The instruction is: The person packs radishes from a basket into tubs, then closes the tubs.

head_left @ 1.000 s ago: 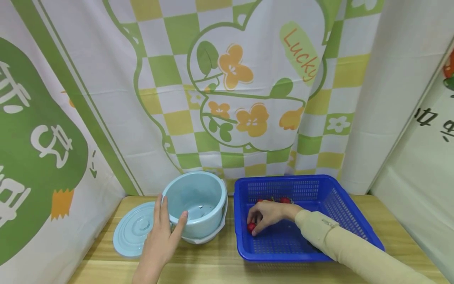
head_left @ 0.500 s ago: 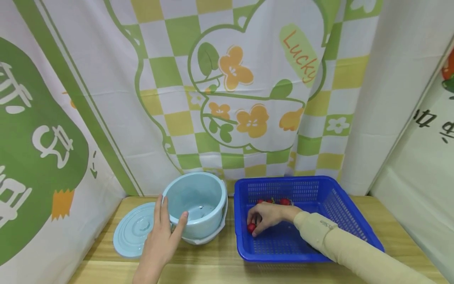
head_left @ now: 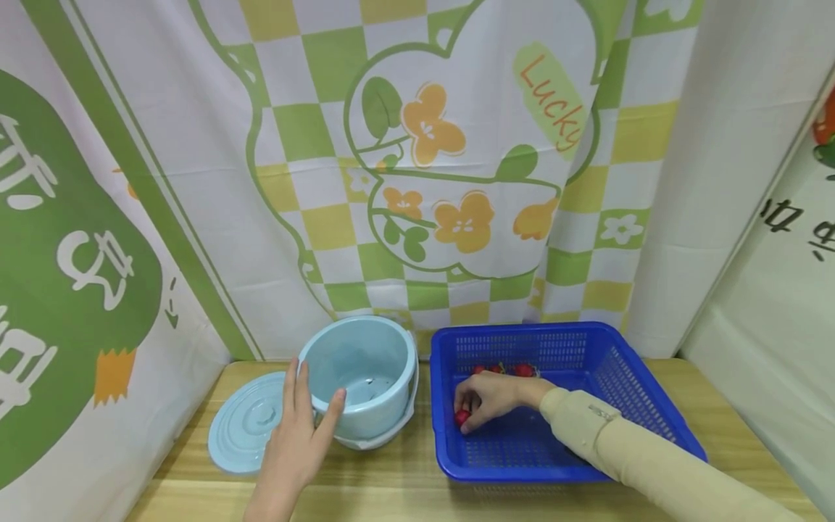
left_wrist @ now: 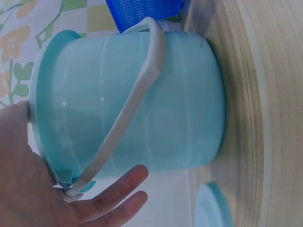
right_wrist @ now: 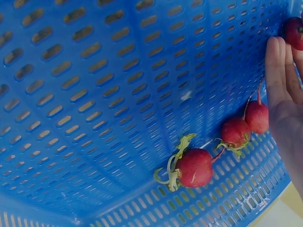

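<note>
In the head view my right hand [head_left: 493, 395] reaches into a blue perforated basket [head_left: 522, 474] and pinches a red radish [head_left: 462, 417] near its left wall. The right wrist view has that radish [right_wrist: 293, 34] partly cut off at the top right corner. Three more radishes lie near the far wall, the nearest one [right_wrist: 195, 167] with small green leaf stubs. My left hand [head_left: 295, 436] touches the rim of a light blue bucket [head_left: 378, 423], its fingers fairly straight. The bucket stands upright, its pale handle [left_wrist: 125, 113] hanging down along the side.
A round light blue lid [head_left: 238, 428] lies on the wooden table [head_left: 385, 496] left of the bucket. Dark specks or marks show on the bucket's floor. Behind both containers hangs a checked, flowered curtain [head_left: 313, 130]; white fabric walls stand at either side.
</note>
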`<state>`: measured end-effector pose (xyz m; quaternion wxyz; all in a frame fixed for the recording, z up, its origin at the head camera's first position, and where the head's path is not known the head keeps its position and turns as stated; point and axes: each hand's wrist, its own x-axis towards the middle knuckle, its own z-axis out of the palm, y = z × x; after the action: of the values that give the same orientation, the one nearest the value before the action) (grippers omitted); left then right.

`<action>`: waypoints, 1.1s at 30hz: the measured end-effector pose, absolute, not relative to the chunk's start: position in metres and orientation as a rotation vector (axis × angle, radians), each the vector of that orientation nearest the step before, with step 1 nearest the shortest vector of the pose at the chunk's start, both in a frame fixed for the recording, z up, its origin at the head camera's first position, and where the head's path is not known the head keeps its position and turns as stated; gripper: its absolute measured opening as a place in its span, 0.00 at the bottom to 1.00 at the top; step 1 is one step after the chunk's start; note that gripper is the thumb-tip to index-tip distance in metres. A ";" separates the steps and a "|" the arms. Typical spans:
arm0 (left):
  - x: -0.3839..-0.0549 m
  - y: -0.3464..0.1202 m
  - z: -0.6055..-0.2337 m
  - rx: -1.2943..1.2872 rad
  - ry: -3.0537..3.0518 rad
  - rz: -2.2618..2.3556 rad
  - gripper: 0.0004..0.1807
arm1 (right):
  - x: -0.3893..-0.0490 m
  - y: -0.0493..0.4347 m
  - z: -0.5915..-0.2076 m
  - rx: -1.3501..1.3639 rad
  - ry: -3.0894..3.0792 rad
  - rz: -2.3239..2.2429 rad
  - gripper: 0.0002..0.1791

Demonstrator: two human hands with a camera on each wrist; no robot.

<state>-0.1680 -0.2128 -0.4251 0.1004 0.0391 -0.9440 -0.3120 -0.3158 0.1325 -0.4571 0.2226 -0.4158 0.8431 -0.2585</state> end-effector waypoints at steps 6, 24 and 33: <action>-0.169 -0.213 -0.425 0.113 -2.788 -0.923 0.53 | -0.316 0.133 -0.455 -1.173 2.343 -0.703 0.13; -0.168 -0.213 -0.425 0.113 -2.793 -0.937 0.53 | -0.319 0.139 -0.450 -1.118 2.364 -0.869 0.14; -0.168 -0.213 -0.425 0.108 -2.787 -0.933 0.53 | -0.319 0.138 -0.445 -1.060 2.307 -1.065 0.14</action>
<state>-0.1681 -0.2130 -0.4253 0.0999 0.0364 -0.9429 -0.3157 -0.3194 0.1380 -0.4450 0.1928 -0.3777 0.8223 -0.3796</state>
